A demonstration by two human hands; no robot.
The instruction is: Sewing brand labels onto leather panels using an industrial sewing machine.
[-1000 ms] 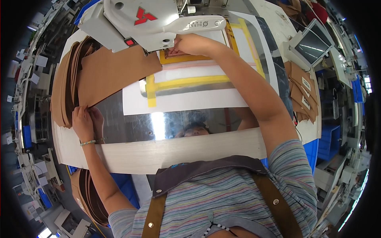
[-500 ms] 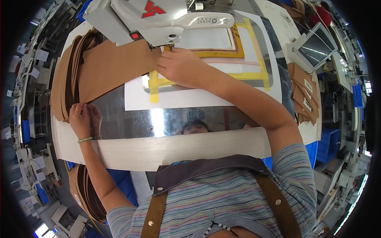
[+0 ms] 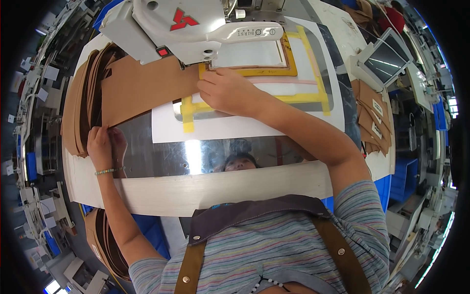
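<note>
A flat brown panel (image 3: 152,90), fabric or leather-like, lies slanting across the left of the work surface, its right end by the needle area of a white sewing machine (image 3: 181,36). My left hand (image 3: 100,147) pinches the panel's lower left corner. At the right end of the panel, the fingers of my right hand (image 3: 227,93) are curled against its edge, with fingertips partly hidden. Just beyond that hand lies a yellow-edged rectangular frame (image 3: 292,61). Beneath the hand is a white sheet (image 3: 235,130) with yellow tape (image 3: 188,125).
A stack of brown pieces (image 3: 76,110) stands left of the panel. Smaller labelled brown pieces (image 3: 364,115) and a tilted screen (image 3: 389,59) are at the right. Shiny metal plate (image 3: 161,161) covers the table's near part. More brown pieces (image 3: 100,235) hang below at left.
The view has shifted slightly. The right end of the panel and my right hand sit a little further from the machine head, slightly nearer me. My left hand keeps its hold on the corner.
</note>
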